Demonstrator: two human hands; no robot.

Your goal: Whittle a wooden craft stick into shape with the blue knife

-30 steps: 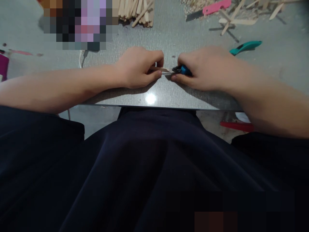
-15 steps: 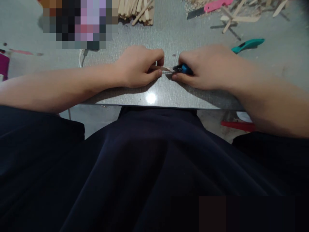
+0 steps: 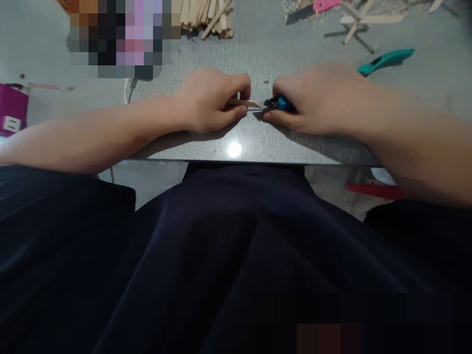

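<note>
My left hand (image 3: 212,101) pinches a flat wooden craft stick (image 3: 250,103) between thumb and fingers, low over the table near its front edge. The stick's slanted tip points right. My right hand (image 3: 313,101) is wrapped round a blue and black utility knife (image 3: 282,103), whose handle is mostly hidden in the fist. The knife's front lies close to the stick's tip; I cannot tell whether the blade touches it. A thin dark line of blade or shadow runs below the stick to my left thumb.
A pile of craft sticks (image 3: 206,17) lies at the back. A pink-handled cutter (image 3: 326,6), crossed sticks (image 3: 359,20) and shavings are back right, with a teal cutter (image 3: 387,61) nearer. A purple box (image 3: 13,108) stands left. The grey table (image 3: 206,147) ends before my lap.
The view has shifted slightly, showing more of the purple box at left. Both hands keep nearly the same pose, with the stick and the knife still held.
</note>
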